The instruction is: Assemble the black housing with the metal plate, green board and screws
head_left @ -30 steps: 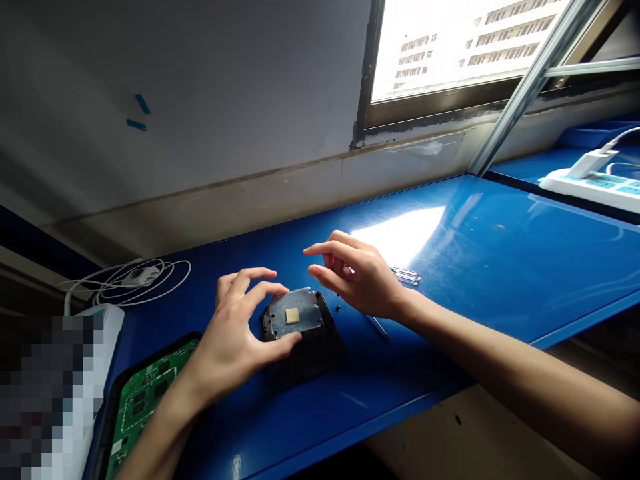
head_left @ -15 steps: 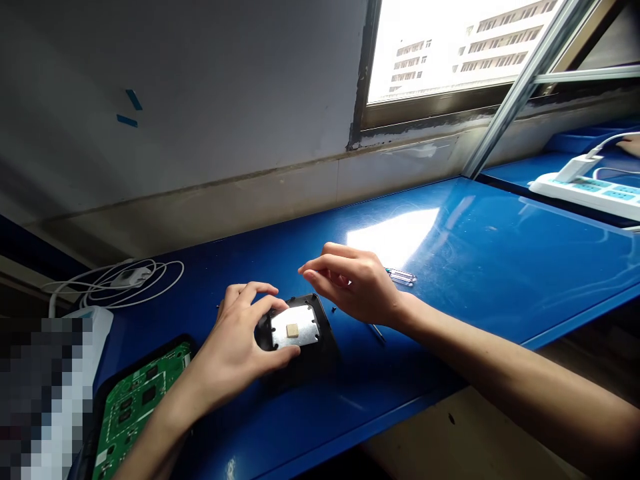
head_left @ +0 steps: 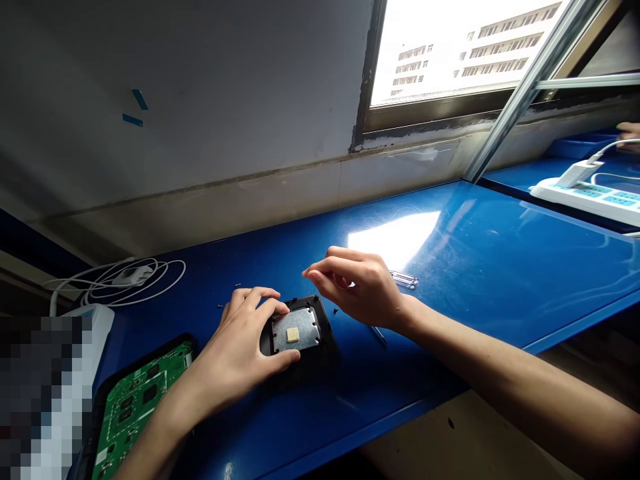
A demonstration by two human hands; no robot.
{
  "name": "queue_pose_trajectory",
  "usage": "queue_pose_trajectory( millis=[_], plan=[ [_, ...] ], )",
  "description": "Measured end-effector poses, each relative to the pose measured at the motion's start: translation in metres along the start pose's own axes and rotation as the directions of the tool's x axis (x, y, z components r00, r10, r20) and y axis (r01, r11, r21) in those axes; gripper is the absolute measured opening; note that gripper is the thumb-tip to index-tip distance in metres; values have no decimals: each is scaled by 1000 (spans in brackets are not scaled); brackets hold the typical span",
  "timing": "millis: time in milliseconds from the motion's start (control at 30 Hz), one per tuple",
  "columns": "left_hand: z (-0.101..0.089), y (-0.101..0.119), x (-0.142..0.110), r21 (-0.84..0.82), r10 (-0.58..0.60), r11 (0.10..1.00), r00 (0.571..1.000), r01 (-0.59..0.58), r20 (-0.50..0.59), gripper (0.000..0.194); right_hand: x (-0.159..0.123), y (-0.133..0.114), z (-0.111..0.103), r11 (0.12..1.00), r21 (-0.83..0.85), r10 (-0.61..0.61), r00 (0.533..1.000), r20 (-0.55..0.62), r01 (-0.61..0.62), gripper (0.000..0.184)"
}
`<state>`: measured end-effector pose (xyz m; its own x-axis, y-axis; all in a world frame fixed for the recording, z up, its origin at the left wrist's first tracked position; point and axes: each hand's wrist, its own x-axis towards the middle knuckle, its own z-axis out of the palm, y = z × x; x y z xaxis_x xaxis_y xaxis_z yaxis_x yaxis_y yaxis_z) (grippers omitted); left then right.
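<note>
My left hand has its thumb and index finger at opposite edges of a silvery metal plate with a small beige square pad on it. The plate lies over a black plastic housing, partly covered by my hand. To the upper right of the housing, my right hand hovers with thumb and index fingertip pinched together. Whatever may be between those fingertips is too small to make out. A small dark screw rests on the blue table just right of the housing.
At the lower left is a green circuit board in a black case. Behind it lies a coiled white cable. A screwdriver with a clear handle lies partly behind my right hand. A white power strip sits far right, near another person's hand.
The metal plate has gone from bright to duller grey. Both my hands stay nearly in place as the view shifts slightly. More of the other person's hand shows at the right edge.
</note>
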<state>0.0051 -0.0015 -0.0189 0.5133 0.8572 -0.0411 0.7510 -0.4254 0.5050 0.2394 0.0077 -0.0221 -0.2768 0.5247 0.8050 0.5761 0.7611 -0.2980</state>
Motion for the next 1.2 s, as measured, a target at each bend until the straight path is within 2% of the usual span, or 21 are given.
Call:
queue_pose_trajectory(
  millis=[167, 233, 400, 533, 667, 833, 1033, 1200],
  plan=[
    [-2, 3, -1, -20, -1, 1000, 1000, 0, -13, 39, 3, 13, -2, 965, -167, 200, 979, -45, -205, 28],
    [-3, 4, -1, -22, -4, 1000, 1000, 4, -15, 38, 4, 21, -3, 927, -228, 304, 953, -11, -298, 25],
    [-3, 5, -1, -18, -7, 1000, 1000, 7, -14, 37, 8, 26, -4, 837, -359, 483, 866, 132, -413, 25],
    [-3, 4, -1, -8, -30, 1000, 1000, 30, -8, 34, 9, 25, -5, 753, -488, 603, 760, 243, -442, 27],
    [-1, 1, -2, 0, -34, 999, 999, 34, -11, 33, 7, 29, -6, 727, -551, 638, 699, 323, -409, 29],
    [2, -3, -2, 5, -11, 1000, 999, 11, -39, 32, 5, 29, -8, 708, -593, 661, 656, 365, -384, 35],
    [3, -5, -2, -11, -17, 1000, 999, 17, -50, 33, 4, 29, -10, 714, -591, 666, 626, 406, -375, 28],
    [3, -6, -1, -34, -40, 999, 999, 40, -6, 35, 3, 31, -11, 725, -557, 663, 630, 404, -406, 29]
  ],
)
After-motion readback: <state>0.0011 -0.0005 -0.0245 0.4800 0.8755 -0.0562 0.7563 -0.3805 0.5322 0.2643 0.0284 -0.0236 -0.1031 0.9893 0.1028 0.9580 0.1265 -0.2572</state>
